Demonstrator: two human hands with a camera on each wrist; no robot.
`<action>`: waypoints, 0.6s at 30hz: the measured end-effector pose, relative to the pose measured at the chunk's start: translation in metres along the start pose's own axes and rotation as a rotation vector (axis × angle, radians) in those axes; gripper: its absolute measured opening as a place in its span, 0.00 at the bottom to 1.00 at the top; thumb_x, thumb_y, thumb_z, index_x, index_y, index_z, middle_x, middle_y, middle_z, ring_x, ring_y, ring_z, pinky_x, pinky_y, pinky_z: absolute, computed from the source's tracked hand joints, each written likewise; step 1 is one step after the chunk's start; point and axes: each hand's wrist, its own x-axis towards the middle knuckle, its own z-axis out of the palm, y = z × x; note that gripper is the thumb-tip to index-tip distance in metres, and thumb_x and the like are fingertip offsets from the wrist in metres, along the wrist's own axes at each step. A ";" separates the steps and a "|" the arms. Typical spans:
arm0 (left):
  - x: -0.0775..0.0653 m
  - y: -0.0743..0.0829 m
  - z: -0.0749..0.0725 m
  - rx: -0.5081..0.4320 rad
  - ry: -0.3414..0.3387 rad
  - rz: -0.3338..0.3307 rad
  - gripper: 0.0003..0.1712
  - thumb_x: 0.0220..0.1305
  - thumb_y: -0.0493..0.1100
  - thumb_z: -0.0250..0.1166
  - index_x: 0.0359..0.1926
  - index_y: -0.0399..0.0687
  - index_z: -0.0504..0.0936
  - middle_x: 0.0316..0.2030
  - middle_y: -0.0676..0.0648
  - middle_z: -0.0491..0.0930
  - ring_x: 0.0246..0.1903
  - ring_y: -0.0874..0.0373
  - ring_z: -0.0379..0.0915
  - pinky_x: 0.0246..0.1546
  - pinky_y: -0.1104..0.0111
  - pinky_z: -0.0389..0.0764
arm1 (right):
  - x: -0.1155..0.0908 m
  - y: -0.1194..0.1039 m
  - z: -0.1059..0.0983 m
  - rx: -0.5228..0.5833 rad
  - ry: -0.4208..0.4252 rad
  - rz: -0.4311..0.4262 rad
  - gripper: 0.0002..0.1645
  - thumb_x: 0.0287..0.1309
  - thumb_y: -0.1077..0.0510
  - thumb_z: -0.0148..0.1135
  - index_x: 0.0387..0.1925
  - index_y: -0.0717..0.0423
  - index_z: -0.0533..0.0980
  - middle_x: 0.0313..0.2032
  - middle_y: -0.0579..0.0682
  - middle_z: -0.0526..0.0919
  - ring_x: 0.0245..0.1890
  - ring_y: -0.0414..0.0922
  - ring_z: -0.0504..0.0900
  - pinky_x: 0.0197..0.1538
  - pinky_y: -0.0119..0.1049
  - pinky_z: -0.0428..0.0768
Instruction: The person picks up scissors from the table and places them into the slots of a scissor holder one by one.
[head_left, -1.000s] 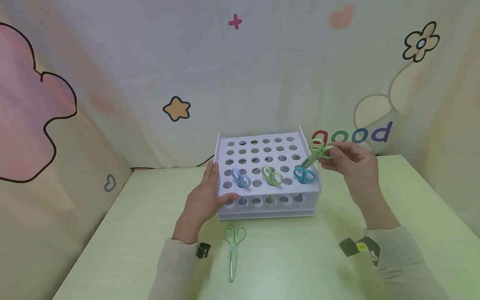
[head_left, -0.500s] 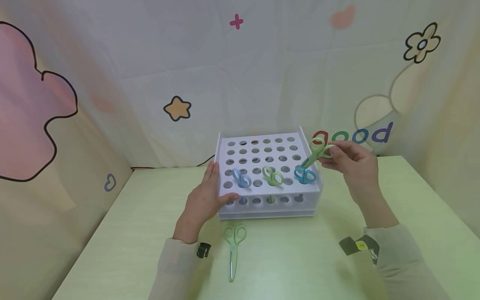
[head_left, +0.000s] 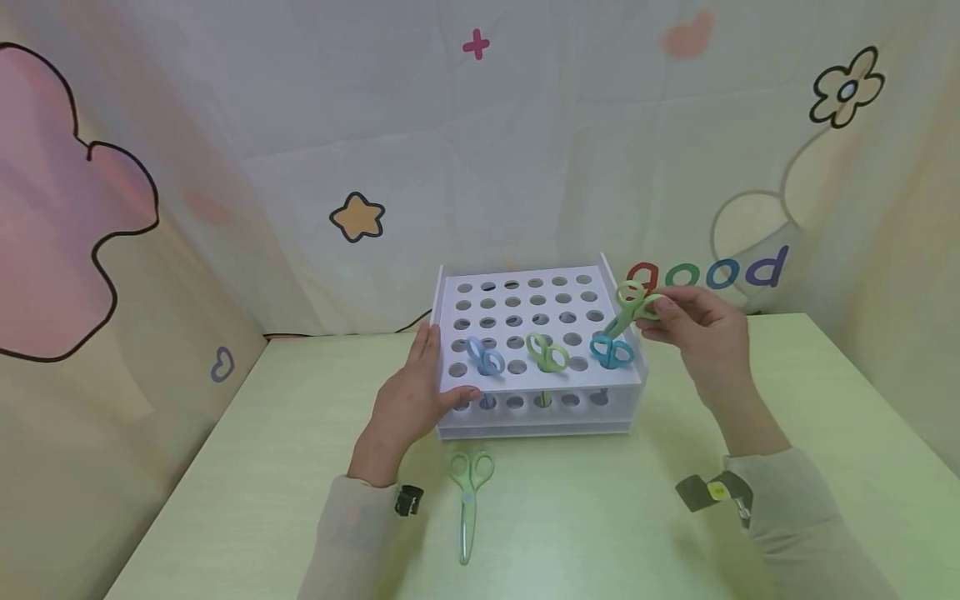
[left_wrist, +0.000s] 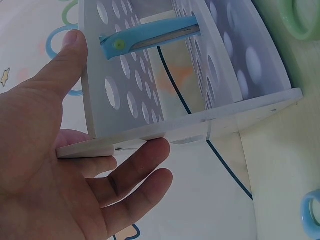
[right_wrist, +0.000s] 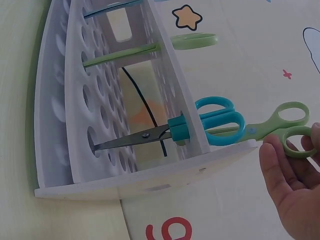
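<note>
My left hand [head_left: 405,400] grips the left front corner of a white holed rack [head_left: 532,431]. The thumb lies over the top plate's front, fingers along the side panel. At the rack's right, my right hand [head_left: 701,333] pinches one finger ring of light green scissors [head_left: 626,317]. These scissors tilt, blades pointing down-left behind teal-handled scissors [head_left: 612,352]; how deep their tips sit is hidden. Light blue scissors [head_left: 478,357], another green pair [head_left: 546,354] and the teal pair stand in front-row holes, handles up, blades reaching the lower plate in the right wrist view.
Another light green pair of scissors [head_left: 467,497] lies on the pale green table [head_left: 570,517] in front of the rack, handles toward it. A printed curtain [head_left: 510,167] hangs right behind the table. The rack's side panels [head_left: 606,271] rise above its top plate.
The right hand and its green scissors have shifted very slightly, the handle end dipping a little lower. Left hand, rack and the other scissors look the same; the view drifts slightly.
</note>
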 end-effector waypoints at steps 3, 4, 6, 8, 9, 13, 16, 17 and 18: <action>0.000 0.000 -0.001 -0.005 -0.001 0.000 0.67 0.57 0.66 0.71 0.81 0.43 0.40 0.80 0.45 0.37 0.49 0.47 0.75 0.33 0.64 0.72 | 0.001 0.002 0.001 -0.133 -0.006 0.015 0.14 0.69 0.60 0.63 0.50 0.67 0.80 0.37 0.44 0.87 0.30 0.41 0.87 0.39 0.32 0.82; 0.000 0.000 -0.001 -0.006 -0.002 -0.002 0.67 0.58 0.66 0.71 0.81 0.43 0.40 0.80 0.45 0.37 0.49 0.47 0.75 0.34 0.64 0.72 | 0.001 0.002 0.001 -0.200 -0.009 0.017 0.15 0.70 0.59 0.62 0.51 0.67 0.79 0.37 0.42 0.87 0.29 0.40 0.87 0.38 0.31 0.82; 0.000 0.000 -0.001 -0.007 -0.004 -0.004 0.67 0.58 0.66 0.71 0.81 0.43 0.40 0.80 0.45 0.36 0.48 0.47 0.75 0.33 0.64 0.72 | 0.002 0.004 0.002 -0.355 -0.017 0.014 0.17 0.72 0.57 0.61 0.53 0.66 0.78 0.38 0.40 0.86 0.27 0.39 0.85 0.36 0.29 0.82; 0.000 0.001 -0.001 -0.006 -0.005 -0.006 0.67 0.58 0.66 0.71 0.81 0.43 0.40 0.80 0.45 0.36 0.47 0.47 0.75 0.33 0.64 0.72 | 0.004 0.006 0.002 -0.480 -0.031 0.007 0.18 0.73 0.55 0.59 0.54 0.65 0.78 0.40 0.45 0.86 0.24 0.40 0.84 0.34 0.29 0.81; 0.000 0.001 -0.001 -0.003 -0.005 -0.006 0.67 0.58 0.66 0.71 0.81 0.43 0.40 0.80 0.45 0.37 0.47 0.48 0.75 0.32 0.64 0.72 | 0.005 0.007 0.003 -0.525 -0.039 0.007 0.17 0.74 0.55 0.58 0.54 0.64 0.79 0.41 0.48 0.86 0.23 0.41 0.83 0.33 0.29 0.81; -0.001 0.001 -0.001 0.003 -0.003 -0.001 0.67 0.58 0.65 0.71 0.81 0.43 0.40 0.80 0.44 0.38 0.44 0.48 0.75 0.31 0.65 0.71 | 0.010 0.010 0.005 -0.639 -0.067 0.001 0.17 0.73 0.54 0.59 0.54 0.60 0.81 0.43 0.59 0.86 0.19 0.47 0.78 0.27 0.30 0.78; -0.001 0.002 -0.002 0.002 -0.001 0.003 0.67 0.58 0.65 0.72 0.81 0.42 0.41 0.80 0.43 0.39 0.45 0.48 0.76 0.31 0.64 0.72 | 0.013 0.010 0.008 -0.713 -0.083 -0.030 0.16 0.71 0.53 0.62 0.53 0.58 0.82 0.42 0.58 0.87 0.21 0.49 0.76 0.25 0.31 0.74; -0.001 0.002 -0.002 0.002 -0.001 0.002 0.67 0.58 0.65 0.72 0.81 0.42 0.41 0.80 0.43 0.39 0.46 0.48 0.76 0.32 0.64 0.72 | 0.015 0.010 0.009 -0.737 -0.090 -0.049 0.15 0.71 0.53 0.62 0.52 0.58 0.83 0.41 0.57 0.87 0.24 0.48 0.76 0.27 0.31 0.74; -0.001 0.002 -0.002 0.002 0.000 0.001 0.67 0.57 0.65 0.72 0.81 0.42 0.41 0.80 0.43 0.39 0.46 0.48 0.76 0.32 0.64 0.72 | 0.016 0.011 0.009 -0.755 -0.096 -0.068 0.15 0.70 0.54 0.63 0.51 0.59 0.83 0.40 0.57 0.88 0.27 0.48 0.78 0.30 0.31 0.74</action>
